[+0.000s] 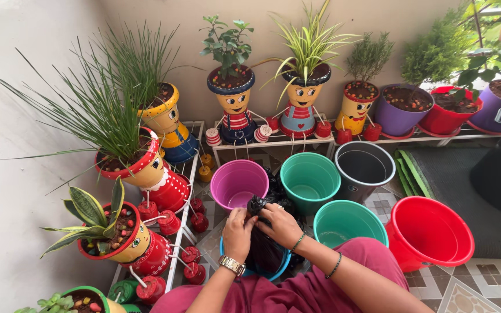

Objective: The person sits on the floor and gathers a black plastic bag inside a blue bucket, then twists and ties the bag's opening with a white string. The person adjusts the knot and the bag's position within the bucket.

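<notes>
Just in front of the purple pot, a black plastic bag stands in a blue pot. The left hand — a watch on its wrist — pinches the bag's gathered top; the right hand grips the same bunched top. Right of the purple pot stand two teal pots, a black pot and a red one.

A black bag sits in a blue pot; nearby pots are purple, teal (two of these), black, red.
</notes>
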